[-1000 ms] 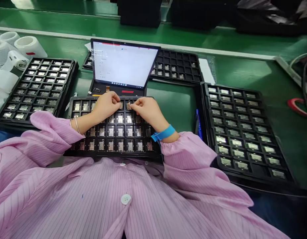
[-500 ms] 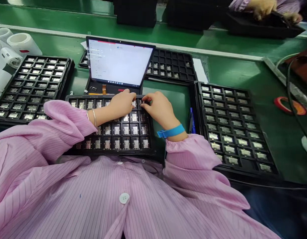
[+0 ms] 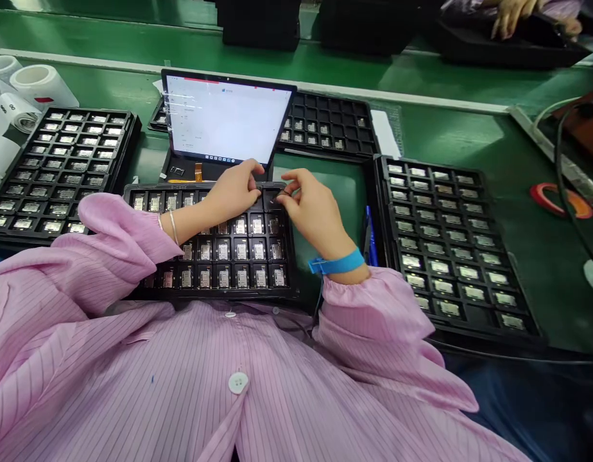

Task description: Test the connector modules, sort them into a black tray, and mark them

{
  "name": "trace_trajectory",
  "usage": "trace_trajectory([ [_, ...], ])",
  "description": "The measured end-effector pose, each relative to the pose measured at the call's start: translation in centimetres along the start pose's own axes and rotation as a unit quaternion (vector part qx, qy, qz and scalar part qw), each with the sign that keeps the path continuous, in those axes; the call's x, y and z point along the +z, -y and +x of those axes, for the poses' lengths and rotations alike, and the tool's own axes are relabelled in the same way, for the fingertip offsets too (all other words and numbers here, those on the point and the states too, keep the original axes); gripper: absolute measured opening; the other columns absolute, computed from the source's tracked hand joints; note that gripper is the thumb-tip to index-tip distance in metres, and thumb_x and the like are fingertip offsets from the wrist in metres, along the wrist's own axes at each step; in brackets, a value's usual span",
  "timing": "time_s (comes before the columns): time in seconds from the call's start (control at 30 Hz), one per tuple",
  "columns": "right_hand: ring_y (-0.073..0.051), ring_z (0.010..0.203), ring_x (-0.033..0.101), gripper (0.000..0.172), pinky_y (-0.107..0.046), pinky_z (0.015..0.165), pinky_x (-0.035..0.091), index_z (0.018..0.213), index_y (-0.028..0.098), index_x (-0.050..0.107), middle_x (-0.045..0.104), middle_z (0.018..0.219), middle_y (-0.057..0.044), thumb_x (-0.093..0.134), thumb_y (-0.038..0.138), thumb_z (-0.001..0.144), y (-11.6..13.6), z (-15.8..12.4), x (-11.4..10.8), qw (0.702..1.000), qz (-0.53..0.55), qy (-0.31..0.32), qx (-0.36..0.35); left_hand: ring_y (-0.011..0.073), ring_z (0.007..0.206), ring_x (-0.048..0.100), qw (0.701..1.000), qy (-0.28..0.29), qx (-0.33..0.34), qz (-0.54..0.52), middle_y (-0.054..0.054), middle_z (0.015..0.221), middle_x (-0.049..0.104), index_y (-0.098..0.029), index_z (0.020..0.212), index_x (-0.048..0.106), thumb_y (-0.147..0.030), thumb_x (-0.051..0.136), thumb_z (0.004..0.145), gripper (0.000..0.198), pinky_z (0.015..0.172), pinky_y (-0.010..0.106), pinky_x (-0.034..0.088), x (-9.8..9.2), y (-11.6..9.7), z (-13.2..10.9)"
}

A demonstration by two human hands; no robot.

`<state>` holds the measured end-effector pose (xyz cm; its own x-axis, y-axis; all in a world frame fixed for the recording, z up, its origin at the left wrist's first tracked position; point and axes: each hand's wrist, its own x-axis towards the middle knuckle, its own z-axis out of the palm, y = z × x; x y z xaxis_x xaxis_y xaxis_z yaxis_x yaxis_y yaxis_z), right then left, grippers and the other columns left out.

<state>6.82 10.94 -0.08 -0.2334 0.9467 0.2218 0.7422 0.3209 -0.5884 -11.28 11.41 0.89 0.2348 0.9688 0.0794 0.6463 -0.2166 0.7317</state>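
A black compartment tray [image 3: 211, 293] of small silvery parts lies before me. Over its upper right area, my left hand [image 3: 237, 189] has its thumb and fingers curled near each other; whatever may be between them is hidden. At the tray's top right corner, my right hand [image 3: 310, 205], with a blue wrist strap [image 3: 339, 262], pinches a small dark part [image 3: 283, 194]. The top right compartments near both hands look dark, without a silvery part.
Behind the tray stands a lit tablet [image 3: 226, 119]. More part trays lie at the left [image 3: 60, 167], right [image 3: 450, 244] and back [image 3: 332, 122]. White rolls [image 3: 43, 83] are at the far left, red tape [image 3: 561, 200] at the right. Another person's hand [image 3: 513, 16] shows at the top right.
A silvery part in the tray's top row near my hands is gone from its compartment. My left hand has shifted slightly left and up, and my right hand has turned, a small dark part now visible in its fingers.
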Motion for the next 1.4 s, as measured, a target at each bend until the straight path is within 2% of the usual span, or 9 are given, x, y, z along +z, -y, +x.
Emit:
trace_trajectory([
  [0.1, -0.023, 0.080, 0.063, 0.015, -0.038, 0.072, 0.050, 0.092, 0.022, 0.064, 0.068, 0.088, -0.005, 0.059, 0.013, 0.081, 0.9, -1.6, -1.1, 0.993, 0.114, -0.030, -0.002, 0.0154, 0.066, 0.062, 0.983, 0.022, -0.089, -0.161, 0.002, 0.072, 0.062, -0.010, 0.107, 0.064, -0.011, 0.058, 0.076, 0.031, 0.068, 0.031, 0.052, -2.1, -1.2, -1.3],
  [0.2, -0.022, 0.080, 0.064, 0.004, -0.034, 0.062, 0.051, 0.085, 0.024, 0.063, 0.066, 0.086, -0.004, 0.063, 0.020, 0.083, 2.2, -4.0, -2.1, 0.969, 0.244, -0.026, 0.045, 0.0121, 0.063, 0.063, 0.935, 0.043, -0.181, -0.304, 0.004, 0.072, 0.064, -0.012, 0.091, 0.067, -0.010, 0.063, 0.075, 0.017, 0.059, 0.024, 0.051, -4.9, -2.7, -4.0],
  [0.4, -0.015, 0.069, 0.058, 0.004, -0.029, 0.062, 0.048, 0.077, 0.023, 0.070, 0.063, 0.073, -0.001, 0.069, 0.022, 0.081, 4.8, -8.2, -3.3, 0.958, 0.279, -0.016, 0.067, 0.0038, 0.052, 0.049, 0.846, 0.063, -0.298, -0.438, 0.001, 0.070, 0.061, -0.014, 0.094, 0.074, -0.015, 0.074, 0.072, 0.022, 0.044, 0.014, 0.037, -8.0, -3.9, -10.9],
  [0.53, -0.012, 0.051, 0.057, 0.011, -0.023, 0.047, 0.046, 0.077, 0.022, 0.059, 0.064, 0.061, 0.002, 0.066, 0.027, 0.084, 6.3, -9.7, -2.5, 0.866, 0.470, 0.081, 0.148, 0.0051, 0.052, 0.052, 0.778, 0.103, -0.342, -0.517, 0.001, 0.065, 0.063, -0.016, 0.108, 0.074, -0.016, 0.073, 0.075, 0.032, 0.047, 0.014, 0.042, -6.9, -4.2, -13.8],
  [0.63, -0.014, 0.051, 0.064, 0.020, -0.021, 0.041, 0.045, 0.080, 0.022, 0.050, 0.070, 0.065, 0.001, 0.067, 0.033, 0.084, 7.3, -10.4, -1.5, 0.779, 0.569, 0.182, 0.192, 0.0085, 0.062, 0.062, 0.788, 0.077, -0.314, -0.525, 0.003, 0.072, 0.070, -0.018, 0.107, 0.074, -0.020, 0.074, 0.079, 0.028, 0.056, 0.016, 0.050, -5.2, -4.3, -14.7],
  [0.7, -0.015, 0.055, 0.067, 0.024, -0.020, 0.041, 0.046, 0.080, 0.022, 0.049, 0.071, 0.068, 0.000, 0.067, 0.036, 0.084, 7.8, -10.6, -0.8, 0.750, 0.592, 0.212, 0.205, 0.0097, 0.065, 0.065, 0.806, 0.069, -0.284, -0.516, 0.003, 0.074, 0.072, -0.019, 0.107, 0.074, -0.023, 0.073, 0.081, 0.026, 0.058, 0.017, 0.051, -4.3, -4.0, -14.9],
  [0.77, -0.012, 0.053, 0.063, 0.025, -0.019, 0.040, 0.042, 0.077, 0.022, 0.048, 0.068, 0.066, 0.001, 0.067, 0.036, 0.084, 8.2, -10.7, -0.4, 0.753, 0.592, 0.198, 0.208, 0.0097, 0.063, 0.065, 0.821, 0.068, -0.251, -0.509, 0.003, 0.075, 0.072, -0.020, 0.108, 0.074, -0.024, 0.073, 0.083, 0.025, 0.056, 0.017, 0.051, -3.8, -3.7, -15.0],
  [0.93, -0.007, 0.045, 0.047, 0.022, -0.019, 0.041, 0.035, 0.072, 0.021, 0.051, 0.059, 0.059, 0.004, 0.067, 0.032, 0.084, 8.6, -10.9, 0.2, 0.811, 0.537, 0.145, 0.181, 0.0082, 0.056, 0.063, 0.841, 0.063, -0.212, -0.493, 0.000, 0.068, 0.070, -0.020, 0.104, 0.075, -0.021, 0.070, 0.084, 0.020, 0.050, 0.016, 0.049, -3.9, -3.4, -14.9],
  [1.4, -0.009, 0.049, 0.048, 0.016, -0.022, 0.048, 0.039, 0.070, 0.021, 0.055, 0.058, 0.060, 0.003, 0.061, 0.023, 0.085, 9.1, -11.2, 0.0, 0.883, 0.439, 0.101, 0.134, 0.0077, 0.053, 0.058, 0.858, 0.076, -0.210, -0.463, -0.001, 0.062, 0.067, -0.021, 0.107, 0.074, -0.023, 0.068, 0.086, 0.022, 0.048, 0.016, 0.046, -3.9, -2.8, -15.3],
])
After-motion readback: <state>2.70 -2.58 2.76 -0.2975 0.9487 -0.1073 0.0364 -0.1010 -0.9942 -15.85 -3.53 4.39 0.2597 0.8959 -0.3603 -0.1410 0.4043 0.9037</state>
